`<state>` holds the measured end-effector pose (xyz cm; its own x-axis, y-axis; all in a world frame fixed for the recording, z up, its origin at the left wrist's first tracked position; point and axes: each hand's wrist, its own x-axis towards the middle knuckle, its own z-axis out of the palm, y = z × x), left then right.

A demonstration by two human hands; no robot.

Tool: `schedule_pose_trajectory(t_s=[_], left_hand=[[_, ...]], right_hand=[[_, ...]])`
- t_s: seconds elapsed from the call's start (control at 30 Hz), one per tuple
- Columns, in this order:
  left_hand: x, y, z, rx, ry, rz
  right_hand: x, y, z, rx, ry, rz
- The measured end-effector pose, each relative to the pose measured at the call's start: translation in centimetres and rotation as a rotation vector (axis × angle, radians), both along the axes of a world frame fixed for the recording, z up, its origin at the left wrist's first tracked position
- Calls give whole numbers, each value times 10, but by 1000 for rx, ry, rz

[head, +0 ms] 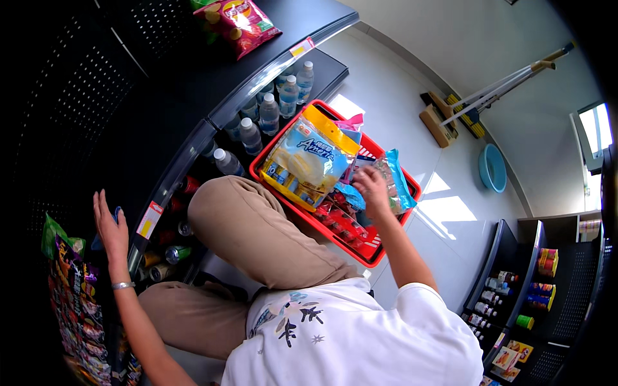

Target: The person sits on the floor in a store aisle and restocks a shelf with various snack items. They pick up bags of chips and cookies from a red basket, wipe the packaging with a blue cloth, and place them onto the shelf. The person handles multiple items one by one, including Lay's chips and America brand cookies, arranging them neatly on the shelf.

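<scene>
A red plastic shopping basket (333, 245) full of packaged snacks stands beside my knee. My right hand (372, 186) is over its right part with the fingers bent, close to a clear-and-blue snack bag (393, 181); whether it grips anything is not clear. A large blue-and-yellow snack bag (309, 157) lies on top at the left of the basket, with red-wrapped snacks (340, 224) below it. My left hand (112, 227) is over the dark shelf at the left, near its front edge. Something blue shows behind its fingers, and its hold on that is unclear.
Water bottles (269, 115) and drink cans (177, 253) stand under the black shelf. A red chip bag (241, 26) lies on the upper shelf, and colourful snack bags (79, 304) line the lower left. Brooms (442, 118) and a blue basin (493, 168) are by the wall.
</scene>
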<state>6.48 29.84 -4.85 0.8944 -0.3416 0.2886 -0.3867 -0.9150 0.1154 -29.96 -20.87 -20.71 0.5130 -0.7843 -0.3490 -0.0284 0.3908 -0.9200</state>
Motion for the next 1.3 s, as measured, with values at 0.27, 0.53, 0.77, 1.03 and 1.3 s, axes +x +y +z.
schedule_pose_trajectory(t_s=[0.27, 0.53, 0.77, 1.03, 1.3], left_hand=[[-22, -41, 16, -83, 54, -225], [-22, -38, 12, -53, 121, -239], [-24, -40, 12, -30, 144, -249], [-31, -50, 19, -110, 138, -306], [-54, -89, 50, -440, 251, -420]], right_hand=[[42, 79, -40, 313, -90, 66], [65, 98, -52, 181, 21, -101], [65, 103, -46, 151, -51, -70], [70, 100, -26, 211, -162, -49], [61, 84, 44, 178, -435, 156]])
